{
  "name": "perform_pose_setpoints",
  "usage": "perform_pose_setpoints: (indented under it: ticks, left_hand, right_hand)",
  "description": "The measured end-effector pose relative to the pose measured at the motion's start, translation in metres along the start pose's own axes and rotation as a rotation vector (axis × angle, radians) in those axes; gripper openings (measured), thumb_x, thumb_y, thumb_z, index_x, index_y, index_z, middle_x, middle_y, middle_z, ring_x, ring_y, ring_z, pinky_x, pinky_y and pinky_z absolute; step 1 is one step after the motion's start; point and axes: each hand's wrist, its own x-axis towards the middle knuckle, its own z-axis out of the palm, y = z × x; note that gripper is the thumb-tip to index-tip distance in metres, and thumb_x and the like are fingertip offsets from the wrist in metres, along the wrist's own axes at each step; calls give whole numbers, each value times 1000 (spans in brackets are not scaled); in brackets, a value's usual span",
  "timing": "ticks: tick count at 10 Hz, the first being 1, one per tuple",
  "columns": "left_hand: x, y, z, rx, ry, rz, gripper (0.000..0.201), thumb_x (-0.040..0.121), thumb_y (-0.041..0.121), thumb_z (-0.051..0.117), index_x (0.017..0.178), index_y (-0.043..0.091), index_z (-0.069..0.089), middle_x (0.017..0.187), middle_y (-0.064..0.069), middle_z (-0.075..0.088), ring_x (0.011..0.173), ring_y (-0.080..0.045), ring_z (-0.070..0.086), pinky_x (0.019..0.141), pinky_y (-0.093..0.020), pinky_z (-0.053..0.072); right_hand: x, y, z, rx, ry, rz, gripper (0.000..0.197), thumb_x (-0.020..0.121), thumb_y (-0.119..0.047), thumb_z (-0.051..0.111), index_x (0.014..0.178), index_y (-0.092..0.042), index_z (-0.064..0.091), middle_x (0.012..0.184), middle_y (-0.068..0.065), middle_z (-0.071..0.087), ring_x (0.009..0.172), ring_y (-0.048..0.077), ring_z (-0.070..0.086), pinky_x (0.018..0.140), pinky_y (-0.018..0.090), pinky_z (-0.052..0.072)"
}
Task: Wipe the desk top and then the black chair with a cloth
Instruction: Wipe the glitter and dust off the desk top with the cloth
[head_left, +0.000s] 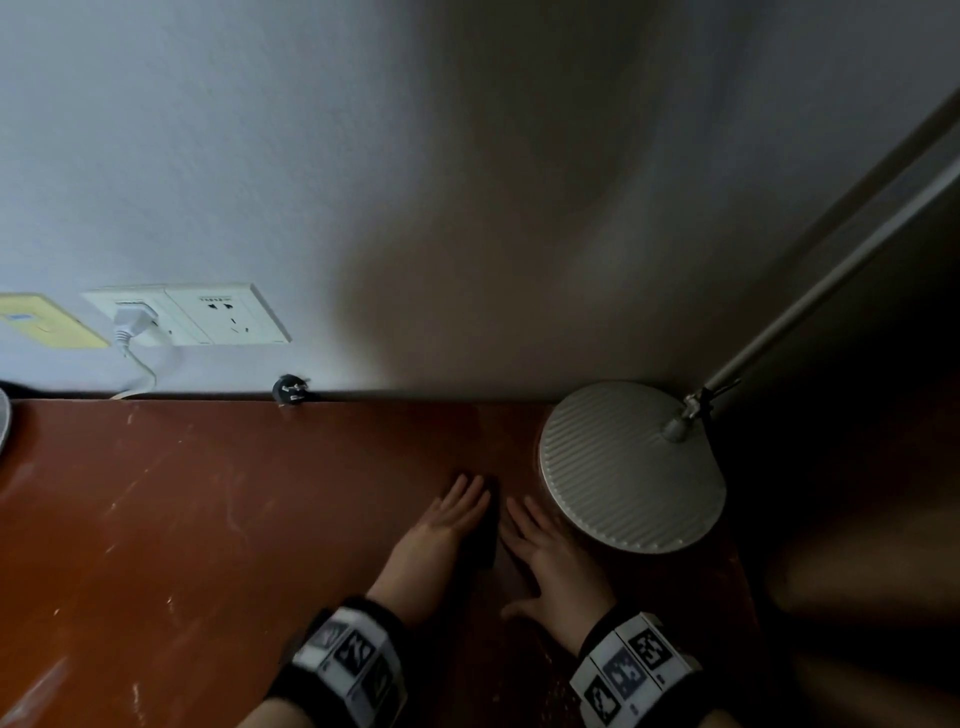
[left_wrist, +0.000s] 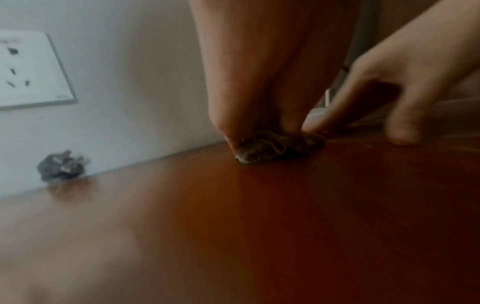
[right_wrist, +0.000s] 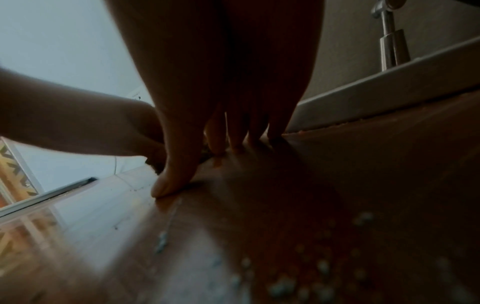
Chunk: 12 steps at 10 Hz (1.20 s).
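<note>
Head view: two bare hands lie side by side on a reddish-brown wooden desk top (head_left: 208, 519), close to a pale wall. The left hand (head_left: 447, 519) and right hand (head_left: 550, 556) both rest palm down with fingers straight, and a dark cloth (head_left: 488, 530) shows in the narrow gap between them. Just to the right of the right hand stands the round ribbed white base of a desk lamp (head_left: 631, 467), its metal pole rising up and to the right. A double wall socket (head_left: 208, 314) holds a white plug (head_left: 132, 319), and a loose black plug (head_left: 291, 389) lies at the desk's back edge.

Left wrist view: the left hand's fingertips (left_wrist: 228, 127) press the crumpled dark cloth (left_wrist: 278, 147) flat onto the wood; the right hand's fingers (left_wrist: 337, 107) touch its far side.

Right wrist view: dim and blurred. The right hand's straight fingers (right_wrist: 239, 131) bear down on the desk, thumb spread out, beside the lamp base.
</note>
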Motion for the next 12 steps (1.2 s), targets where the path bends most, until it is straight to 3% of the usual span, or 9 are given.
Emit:
perform_pose_setpoints:
  ticks: [2, 4, 5, 6, 7, 8, 9, 10, 12]
  left_hand:
    - [39, -10, -26, 38, -69, -57, 65, 97, 13, 44, 151, 18, 9, 158, 3, -4, 145, -13, -5, 117, -28, 7]
    - [70, 0, -35, 292, 28, -93, 50, 102, 26, 29, 150, 28, 14, 159, 7, 0, 146, -17, -7, 117, -35, -1]
    - [54, 1, -18, 283, 138, -144, 51, 101, 28, 33, 149, 34, 17, 159, 1, -3, 146, -21, -7, 117, -33, -1]
    - [61, -2, -15, 158, 189, -229, 54, 100, 24, 37, 149, 36, 17, 159, 2, -3, 147, -20, -2, 116, -30, 14]
    - [92, -2, -30, 75, 180, -193, 55, 99, 19, 40, 148, 34, 23, 159, 5, 4, 146, -15, 5, 108, -34, 31]
    - [103, -1, -33, 81, 117, -72, 55, 98, 16, 41, 148, 33, 25, 159, 7, 9, 146, -14, 5, 110, -37, 32]
    - [90, -1, -27, 61, 22, 138, 52, 99, 15, 41, 146, 34, 30, 157, 12, 15, 146, -11, 3, 111, -38, 31]
    - [91, -8, -28, 24, 46, 119, 54, 97, 12, 45, 145, 33, 33, 157, 10, 17, 145, -10, 9, 112, -36, 29]
    - [108, -3, -30, -76, 143, 9, 53, 94, 10, 49, 143, 29, 38, 155, 8, 22, 145, -13, 11, 112, -37, 28]
  right_hand:
    - [0, 0, 0, 3, 18, 0, 92, 81, -38, 67, 150, -18, 9, 158, 0, -9, 140, 10, -18, 109, 21, -10]
    - [1, -5, 0, -74, 4, 53, 91, 84, -37, 63, 150, -15, 5, 157, 4, -11, 145, 20, -10, 118, 32, -1]
    - [-1, -9, 5, -111, 16, 110, 103, 56, -49, 82, 142, -12, 39, 153, 8, 25, 141, 23, 26, 113, 32, 28]
    - [5, -2, 18, -75, 114, 161, 108, 0, -66, 79, 98, -22, 75, 113, 0, 68, 100, 16, 67, 78, 24, 55]
    - [4, 0, 18, -75, 117, 193, 107, -6, -67, 76, 92, -23, 77, 107, -2, 71, 95, 15, 69, 75, 23, 53]
    - [2, -7, 17, -28, 19, 212, 108, -2, -60, 82, 97, -16, 75, 113, 5, 68, 99, 22, 68, 85, 28, 44]
    - [0, -16, -5, -84, -85, 206, 103, 53, -45, 85, 138, -7, 43, 152, 13, 27, 140, 31, 27, 107, 31, 7]
    - [-3, -13, -5, -50, -71, 229, 107, 29, -58, 86, 123, -14, 62, 138, 8, 51, 126, 25, 50, 105, 28, 29]
    - [0, -13, -2, -56, 27, 203, 104, 34, -52, 89, 125, -11, 59, 142, 11, 45, 130, 28, 44, 107, 32, 26]
